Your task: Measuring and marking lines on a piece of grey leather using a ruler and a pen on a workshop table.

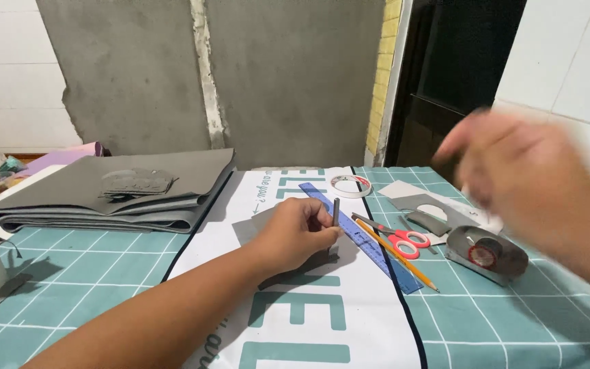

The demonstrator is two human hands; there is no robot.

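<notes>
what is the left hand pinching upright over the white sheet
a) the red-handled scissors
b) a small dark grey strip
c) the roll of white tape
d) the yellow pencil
b: the left hand pinches a small dark grey strip upright, while the scissors, pencil and tape roll lie untouched on the table.

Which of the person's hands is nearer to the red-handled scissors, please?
Left. The left hand rests just beside the red-handled scissors, pinching a small dark strip; the blurred right hand hangs raised above them.

A bare grey concrete wall (pixel 288 75) stands between white tiles (pixel 8 68) and a dark doorway (pixel 459 61).
</notes>
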